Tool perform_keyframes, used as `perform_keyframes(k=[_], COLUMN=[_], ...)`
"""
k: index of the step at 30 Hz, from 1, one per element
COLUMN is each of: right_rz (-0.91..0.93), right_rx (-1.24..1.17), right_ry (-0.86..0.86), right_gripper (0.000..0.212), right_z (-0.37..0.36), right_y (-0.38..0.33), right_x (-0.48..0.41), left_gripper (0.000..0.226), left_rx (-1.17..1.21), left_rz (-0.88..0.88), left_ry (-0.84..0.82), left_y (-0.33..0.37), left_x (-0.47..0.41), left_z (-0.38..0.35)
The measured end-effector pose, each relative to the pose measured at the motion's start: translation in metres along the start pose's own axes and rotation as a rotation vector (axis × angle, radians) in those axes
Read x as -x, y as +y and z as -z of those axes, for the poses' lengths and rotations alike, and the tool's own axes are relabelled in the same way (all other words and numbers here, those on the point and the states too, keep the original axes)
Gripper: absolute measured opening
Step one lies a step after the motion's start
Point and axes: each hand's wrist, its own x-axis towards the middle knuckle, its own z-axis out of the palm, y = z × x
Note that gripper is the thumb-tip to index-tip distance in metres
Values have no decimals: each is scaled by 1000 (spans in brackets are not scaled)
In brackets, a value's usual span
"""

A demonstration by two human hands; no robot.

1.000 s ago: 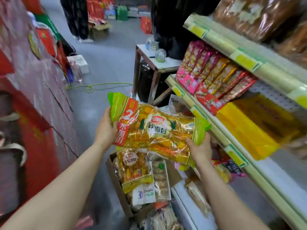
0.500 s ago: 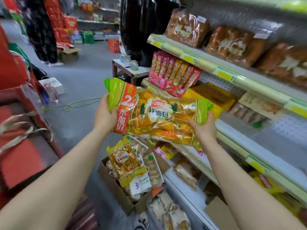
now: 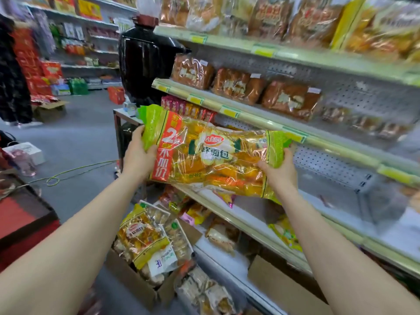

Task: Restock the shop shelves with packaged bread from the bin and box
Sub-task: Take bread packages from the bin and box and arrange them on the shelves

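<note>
The left hand (image 3: 136,155) showed only its back and thumb; its fingers lay hidden behind the green end of the bread bag (image 3: 213,155). The right hand (image 3: 278,170) likewise had most of its fingers out of sight behind the bag's other end. Between the hands, the bag covered much of the red snack packs (image 3: 188,109) behind it. Above the right hand, the top-shelf packs (image 3: 306,17) were blurred and cut by the upper edge. Right of that hand the shelf goods smeared beyond telling, and the yellow price labels (image 3: 263,50) could not be read. Below the left hand, loose packs (image 3: 211,296) ran off the bottom edge.
</note>
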Motion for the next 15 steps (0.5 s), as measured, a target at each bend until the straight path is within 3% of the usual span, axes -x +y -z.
perform_keyframes(k=[15], right_rz=[78], right_rx=[46], right_ry=[284], right_gripper=[81], right_z=[260], right_y=[34], right_x=[51], left_gripper=[56], left_rx=[340], left_rz=[-118], left_ry=[-100], left_y=[149], left_x=[148], left_z=[-106])
